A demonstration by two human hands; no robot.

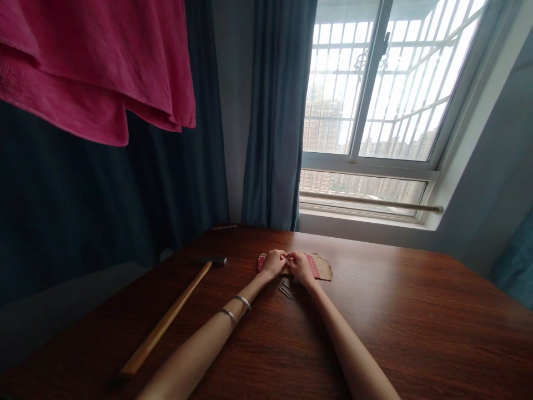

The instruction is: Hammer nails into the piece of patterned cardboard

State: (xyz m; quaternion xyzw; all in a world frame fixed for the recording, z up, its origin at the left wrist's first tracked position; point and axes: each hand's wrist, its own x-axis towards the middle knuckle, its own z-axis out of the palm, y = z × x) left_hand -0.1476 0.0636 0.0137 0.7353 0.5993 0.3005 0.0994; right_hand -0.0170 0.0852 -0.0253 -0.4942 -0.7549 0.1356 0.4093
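My left hand (pixel 274 262) and my right hand (pixel 300 265) meet fingertip to fingertip over a flat tan and red patterned piece (pixel 320 266) with a jagged right edge. Both hands are closed in a pinch. Something small and dark shows between the fingertips, too small to name. The middle of the patterned piece is hidden under my hands, and its red left end sticks out past my left hand. Several thin metal nails (pixel 286 290) lie loose on the table just below my wrists.
A hammer (pixel 172 312) with a long wooden handle lies on the brown wooden table (pixel 400 322), left of my arms. Blue curtains (pixel 275 111) and a barred window (pixel 375 100) stand behind the table. A pink cloth (pixel 100 61) hangs at upper left.
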